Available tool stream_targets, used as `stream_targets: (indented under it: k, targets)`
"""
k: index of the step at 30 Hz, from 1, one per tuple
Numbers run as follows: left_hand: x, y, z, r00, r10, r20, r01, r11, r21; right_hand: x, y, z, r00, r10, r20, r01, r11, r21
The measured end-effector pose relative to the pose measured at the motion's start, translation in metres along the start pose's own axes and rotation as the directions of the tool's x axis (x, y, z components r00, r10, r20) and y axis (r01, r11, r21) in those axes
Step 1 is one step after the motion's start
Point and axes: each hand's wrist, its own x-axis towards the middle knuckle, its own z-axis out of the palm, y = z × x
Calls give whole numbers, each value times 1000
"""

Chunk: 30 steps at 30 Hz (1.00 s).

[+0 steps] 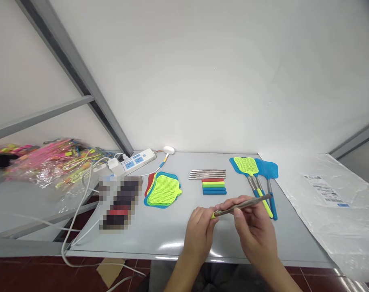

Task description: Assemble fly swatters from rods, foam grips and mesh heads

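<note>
Clear plastic bags (59,166) at the far left are full of pink, yellow-green and other bright pieces, perhaps more plastic goods, though the glare makes them hard to identify. On the right, white plastic sheeting (339,227) bears a printed label (325,190) with a blue patch; its print is too small to read.

The left hand (199,233) has its fingers closed around a yellow grip (214,215); the right hand (257,231) pinches the metal rod (260,199) extending from it, held tilted above the front of the grey surface (141,239).

Behind the hands lie stacked swatter heads (164,190), loose metal rods (207,174), coloured grips (214,184) and, on the right, assembled swatters (246,165).
</note>
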Motion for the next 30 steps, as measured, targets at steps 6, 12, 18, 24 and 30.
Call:
stream_targets:
  k: [6,12,18,24,30]
  targets:
    - [3,8,-2,995,-104,5,103,976,-190,9,-3,15,978,119,169,-107,991,-77]
    - [7,21,5,973,-231,28,225,905,-362,23,-10,32,966,259,21,-260,963,69]
    - [2,25,6,956,-280,83,289,867,-407,30,-9,44,976,209,69,-203,976,-81]
    - [5,23,-3,952,-252,176,304,860,-410,28,8,45,975,204,91,-189,970,-153]
    - [8,21,-1,945,-278,170,325,848,-419,29,23,43,965,222,139,-187,956,-228]
